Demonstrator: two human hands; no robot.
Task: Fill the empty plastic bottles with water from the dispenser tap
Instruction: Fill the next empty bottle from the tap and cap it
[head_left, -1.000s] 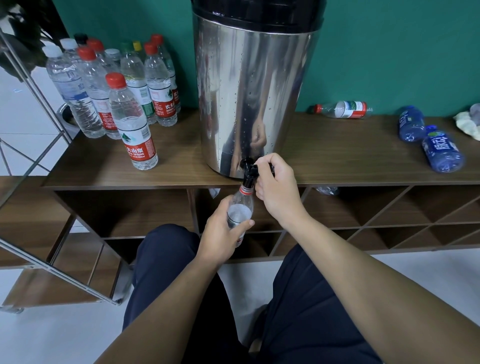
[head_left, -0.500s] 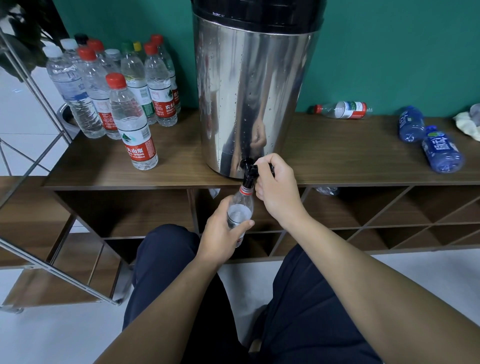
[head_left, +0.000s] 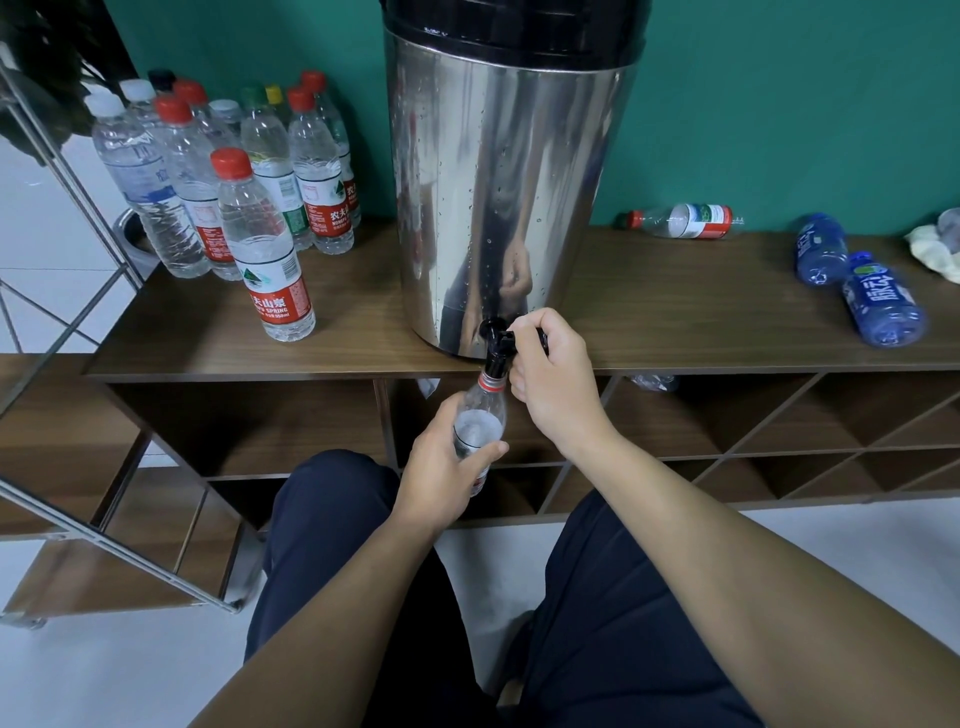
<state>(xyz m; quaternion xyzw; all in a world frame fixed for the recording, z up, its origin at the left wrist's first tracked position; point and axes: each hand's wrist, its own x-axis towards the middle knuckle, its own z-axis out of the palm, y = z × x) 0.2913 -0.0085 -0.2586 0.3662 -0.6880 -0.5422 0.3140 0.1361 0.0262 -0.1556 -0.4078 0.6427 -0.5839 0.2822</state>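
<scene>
Filling at the tap

Towering on your wooden shelf (head_left: 675, 312), the steel dispenser (head_left: 509, 182) feeds its black tap (head_left: 497, 343). Your right hand (head_left: 553, 379) grips the tap lever; your left hand (head_left: 441, 467) clasps the bottle (head_left: 480, 421) directly beneath the spout.

A long dark wooden sideboard (head_left: 675, 306) stands against the green wall; on its top a steel dispenser (head_left: 509, 182) sits at the front edge; a cluster of capped bottles (head_left: 234, 176) stands upright at the left; a clear bottle (head_left: 680, 221) lies at the back right; two blue bottles (head_left: 852, 280) lie further right beside a pale cloth (head_left: 935, 249).
</scene>
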